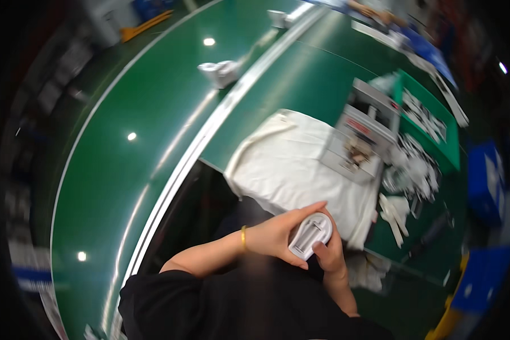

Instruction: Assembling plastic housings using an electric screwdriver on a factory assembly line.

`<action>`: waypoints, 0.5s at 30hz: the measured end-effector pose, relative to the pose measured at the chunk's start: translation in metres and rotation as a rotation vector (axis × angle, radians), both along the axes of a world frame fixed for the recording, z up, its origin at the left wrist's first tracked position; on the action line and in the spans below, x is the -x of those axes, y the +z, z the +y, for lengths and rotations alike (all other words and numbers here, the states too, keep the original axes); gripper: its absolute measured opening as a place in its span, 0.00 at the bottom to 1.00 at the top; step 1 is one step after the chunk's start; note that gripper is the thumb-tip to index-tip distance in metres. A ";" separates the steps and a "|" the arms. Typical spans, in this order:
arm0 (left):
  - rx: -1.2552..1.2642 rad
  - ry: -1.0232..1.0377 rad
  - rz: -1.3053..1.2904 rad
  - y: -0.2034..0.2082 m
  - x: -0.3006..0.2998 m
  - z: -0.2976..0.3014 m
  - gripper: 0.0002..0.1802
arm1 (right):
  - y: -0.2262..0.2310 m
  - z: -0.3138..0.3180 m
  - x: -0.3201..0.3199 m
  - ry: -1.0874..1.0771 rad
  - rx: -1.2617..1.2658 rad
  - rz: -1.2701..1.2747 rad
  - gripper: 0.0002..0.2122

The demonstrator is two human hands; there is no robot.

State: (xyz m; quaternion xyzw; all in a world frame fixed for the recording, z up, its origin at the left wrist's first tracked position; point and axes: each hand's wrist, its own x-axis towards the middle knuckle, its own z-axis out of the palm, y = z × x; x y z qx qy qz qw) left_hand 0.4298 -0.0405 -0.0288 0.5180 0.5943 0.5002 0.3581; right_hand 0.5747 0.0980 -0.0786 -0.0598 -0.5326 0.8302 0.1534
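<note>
A small white plastic device (310, 234) is held in front of my body, its recessed side, which looks like a battery compartment, facing up. My left hand (273, 235) wraps round its left side, with a yellow bracelet on the wrist. Closed on the other side is my right hand (331, 250), its thumb lying over the lower right edge of the recess. Just beyond my hands a white cloth (292, 161) is spread on the green table. Whatever my palms cover of the device's underside is hidden.
Grey bins (351, 153) with small parts stand on the cloth's right side. Behind them are a green crate (450, 133), a heap of white cables (411, 167) and white gloves (392, 218). A metal rail (209, 127) borders a green conveyor (147, 130) carrying white devices (220, 72).
</note>
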 end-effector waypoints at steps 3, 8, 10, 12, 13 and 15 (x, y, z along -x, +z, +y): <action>-0.037 0.098 -0.138 0.003 -0.005 -0.019 0.66 | -0.009 0.002 0.015 0.225 -0.038 -0.034 0.43; -0.029 0.267 -0.165 0.010 -0.028 -0.036 0.65 | -0.008 0.008 0.032 0.435 -0.026 -0.006 0.41; -0.005 0.343 -0.201 0.013 -0.038 -0.048 0.66 | -0.002 0.004 0.038 0.529 -0.010 0.003 0.41; -0.022 0.436 -0.173 0.014 -0.048 -0.059 0.66 | 0.013 -0.008 0.041 0.543 0.035 -0.027 0.43; -0.041 0.468 -0.153 0.013 -0.053 -0.063 0.66 | 0.010 -0.011 0.043 0.613 0.031 -0.017 0.43; -0.072 0.589 -0.108 0.012 -0.061 -0.075 0.65 | 0.003 -0.018 0.051 0.634 0.007 -0.066 0.43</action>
